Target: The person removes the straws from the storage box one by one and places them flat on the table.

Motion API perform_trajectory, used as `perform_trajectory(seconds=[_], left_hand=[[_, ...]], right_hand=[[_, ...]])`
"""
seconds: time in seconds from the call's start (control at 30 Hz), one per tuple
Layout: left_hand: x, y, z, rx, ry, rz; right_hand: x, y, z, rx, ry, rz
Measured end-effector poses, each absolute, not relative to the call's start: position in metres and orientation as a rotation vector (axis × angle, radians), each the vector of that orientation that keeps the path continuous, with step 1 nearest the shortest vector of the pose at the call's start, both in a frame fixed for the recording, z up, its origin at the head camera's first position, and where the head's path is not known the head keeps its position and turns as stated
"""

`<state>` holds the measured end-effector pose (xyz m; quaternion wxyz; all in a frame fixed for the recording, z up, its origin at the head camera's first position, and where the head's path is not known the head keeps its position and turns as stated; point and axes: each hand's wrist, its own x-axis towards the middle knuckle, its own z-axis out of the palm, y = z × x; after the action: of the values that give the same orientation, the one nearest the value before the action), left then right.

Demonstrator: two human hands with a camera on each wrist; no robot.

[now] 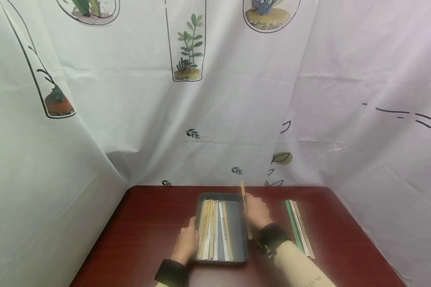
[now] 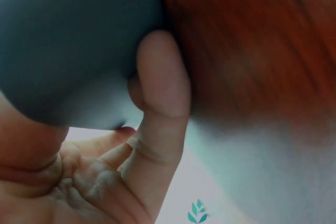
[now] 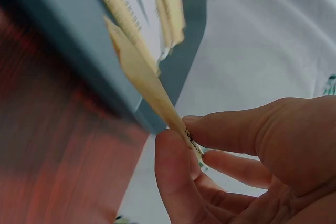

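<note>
**On the table [image 1: 158, 223]: left hand [image 1: 185, 241] on tray [image 1: 239, 231], right hand [image 1: 257, 211] pinching tan packet [image 3: 149, 87]**

Left hand clamped on tray's left side. One grey tray; tan and white packets [image 1: 227, 233] inside overlap, count unclear, print too small to read. Tan packet: one, at tray's right edge, print illegible, long axis running away from the person, far tip slightly left. Right hand clamped on it. Sleeve [image 1: 298, 261]: "A" legible, rest unclear. Far right, three packets [image 1: 298, 225]: green, white, tan.

Tan pkt [image 3: 142, 80] is in R hand [image 1: 257, 211], nr gray tray [image 1: 238, 229].
</note>
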<state>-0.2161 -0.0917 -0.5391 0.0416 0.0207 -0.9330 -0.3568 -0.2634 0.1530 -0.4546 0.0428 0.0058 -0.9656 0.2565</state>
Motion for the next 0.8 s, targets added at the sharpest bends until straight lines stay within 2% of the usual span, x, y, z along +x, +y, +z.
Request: perform_trajectory(seconds=[0.37,0.8], left_hand=[[-0.215,-0.092,-0.539,0.045,-2.843,-1.112],[-0.214,-0.092,-0.537,0.017,-2.835,-1.107]], right_hand=[[-0.257,0.205,-0.467,-0.077,-2.975,0.725],[-0.251,0.249,-0.499,-0.042,-2.952,0.587]])
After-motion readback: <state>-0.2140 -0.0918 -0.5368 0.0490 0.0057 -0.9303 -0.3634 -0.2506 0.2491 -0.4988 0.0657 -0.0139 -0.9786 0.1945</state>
